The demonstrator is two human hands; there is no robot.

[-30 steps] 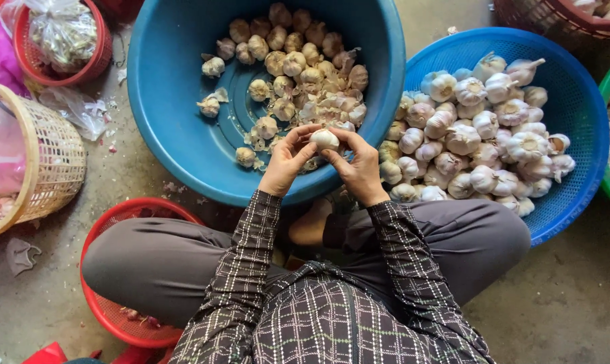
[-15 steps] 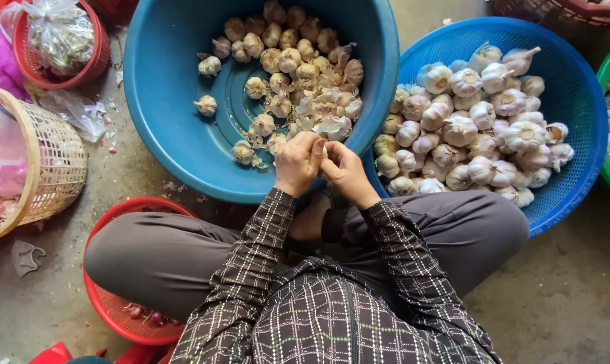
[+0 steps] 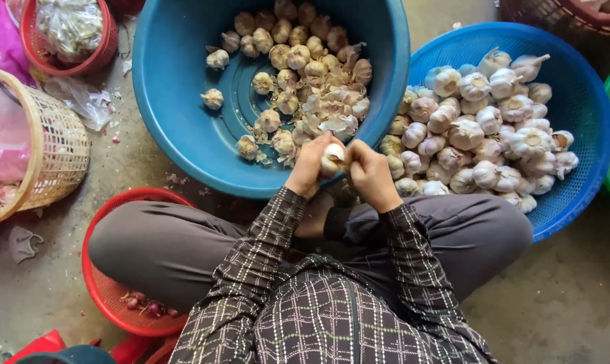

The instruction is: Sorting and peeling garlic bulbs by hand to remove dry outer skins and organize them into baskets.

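- Currently you are gripping one garlic bulb [image 3: 333, 159] between both hands, just over the near rim of the dark blue basin [image 3: 177, 135].
- Your left hand [image 3: 309, 167] is clasping the bulb's left side; your right hand [image 3: 370, 174] is closing on its right side, thumbs working at the skin.
- You are best keeping the bulb over that rim, so loose skins are dropping onto the peeled bulbs [image 3: 298, 74] inside.
- Unpeeled bulbs [image 3: 483, 128] are sitting in the blue perforated basket [image 3: 581, 108], just beside your right hand.
- A red basket [image 3: 113, 296] is lying partly under your left knee; a woven basket [image 3: 55, 148] is standing well apart. Nothing is obstructing either hand.
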